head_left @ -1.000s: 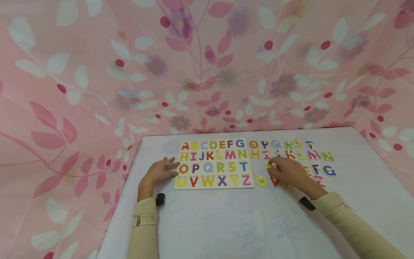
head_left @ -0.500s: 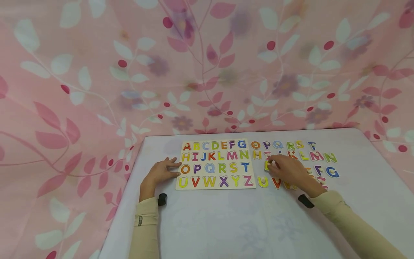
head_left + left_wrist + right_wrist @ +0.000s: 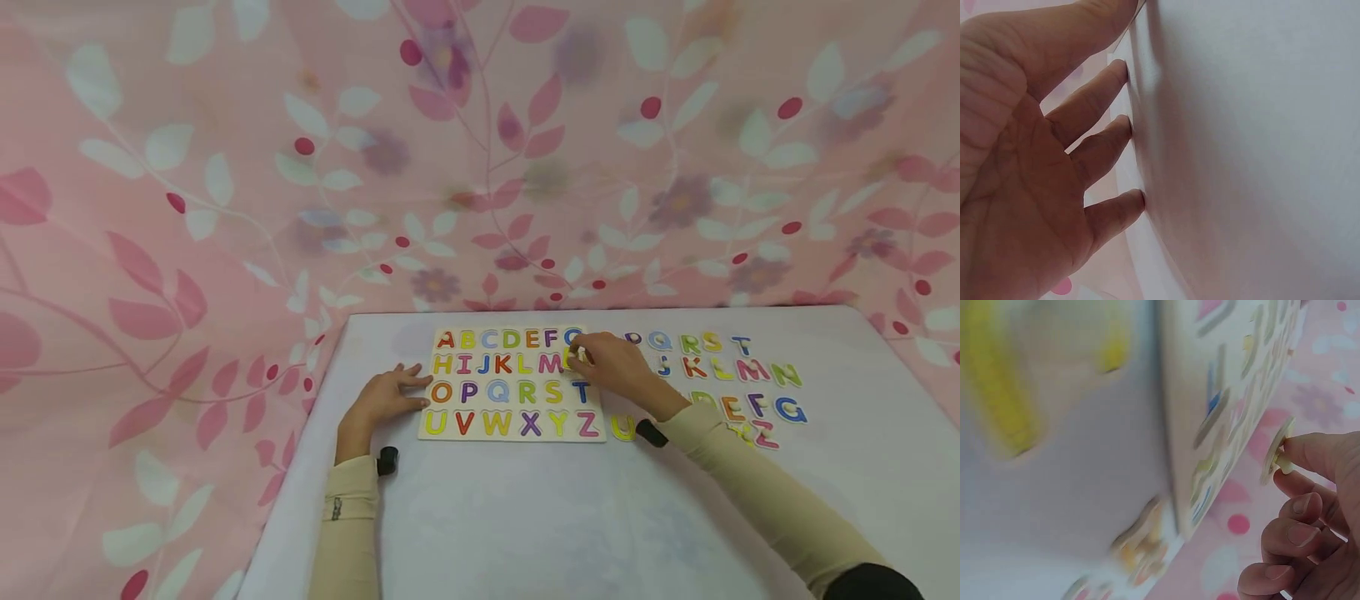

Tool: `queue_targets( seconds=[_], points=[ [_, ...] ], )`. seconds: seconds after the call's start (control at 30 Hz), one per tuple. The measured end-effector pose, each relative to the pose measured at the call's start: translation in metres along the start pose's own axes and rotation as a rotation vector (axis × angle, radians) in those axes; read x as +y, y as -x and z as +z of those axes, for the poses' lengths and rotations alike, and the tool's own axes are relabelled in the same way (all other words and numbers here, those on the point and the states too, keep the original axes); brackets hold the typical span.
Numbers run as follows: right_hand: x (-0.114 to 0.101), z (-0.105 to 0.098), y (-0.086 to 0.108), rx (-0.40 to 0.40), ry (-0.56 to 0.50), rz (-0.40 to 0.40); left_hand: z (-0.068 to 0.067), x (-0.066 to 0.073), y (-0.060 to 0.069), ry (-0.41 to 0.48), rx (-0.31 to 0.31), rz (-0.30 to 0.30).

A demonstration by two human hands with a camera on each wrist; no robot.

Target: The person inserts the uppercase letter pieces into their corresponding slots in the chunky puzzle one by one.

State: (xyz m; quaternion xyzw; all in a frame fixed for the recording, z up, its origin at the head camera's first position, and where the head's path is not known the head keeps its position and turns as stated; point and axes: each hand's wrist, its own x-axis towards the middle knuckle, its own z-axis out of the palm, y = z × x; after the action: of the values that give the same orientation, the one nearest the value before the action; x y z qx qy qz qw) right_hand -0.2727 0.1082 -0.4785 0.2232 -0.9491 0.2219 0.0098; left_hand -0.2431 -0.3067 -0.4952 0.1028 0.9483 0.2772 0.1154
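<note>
My right hand [image 3: 617, 367] is over the right side of the wooden alphabet puzzle board [image 3: 510, 439]. Its thumb and forefinger pinch a thin yellow letter piece [image 3: 568, 360] by the knob; in the right wrist view this letter piece [image 3: 1277, 451] is seen edge-on, above and apart from the board. The other fingers are curled loosely. At the board's left edge rests my left hand [image 3: 381, 402], fingers spread and touching the rim. The left wrist view shows the same hand [image 3: 1041, 169] with its fingertips against the surface. An A piece [image 3: 446, 340] sits in the board's top left.
Several loose letter pieces lie in rows right of the board, among them a G [image 3: 790, 409], an N [image 3: 786, 374] and a U [image 3: 623, 427]. My right forearm hides some of them. A white cloth [image 3: 525, 517] covers the table; a pink floral curtain [image 3: 480, 150] stands behind.
My right hand has lifted the yellow letter piece from the loose rows and carried it left over the board. The left hand stays at the board's edge. The head view has shifted slightly.
</note>
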Motion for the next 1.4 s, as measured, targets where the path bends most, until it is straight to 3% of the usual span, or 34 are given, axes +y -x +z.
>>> queue_targets(
  seconds=[0.43, 0.7, 0.93, 1.17, 1.4],
  points=[
    [-0.051, 0.031, -0.075, -0.078, 0.049, -0.087, -0.001, 0.001, 0.002, -0.018, -0.018, -0.032],
    [-0.084, 0.049, -0.115, -0.082, 0.072, -0.117, -0.005, 0.001, 0.002, -0.010, -0.009, -0.007],
    [-0.090, 0.062, -0.132, -0.078, 0.109, -0.141, -0.001, 0.002, -0.001, 0.001, -0.005, -0.002],
    [-0.091, 0.075, -0.141, -0.073, 0.071, -0.168, 0.001, 0.006, 0.001, 0.011, 0.000, 0.008],
    [-0.100, 0.080, -0.148, -0.093, 0.080, -0.186, -0.001, 0.005, 0.001, -0.015, -0.003, -0.015]
  ],
)
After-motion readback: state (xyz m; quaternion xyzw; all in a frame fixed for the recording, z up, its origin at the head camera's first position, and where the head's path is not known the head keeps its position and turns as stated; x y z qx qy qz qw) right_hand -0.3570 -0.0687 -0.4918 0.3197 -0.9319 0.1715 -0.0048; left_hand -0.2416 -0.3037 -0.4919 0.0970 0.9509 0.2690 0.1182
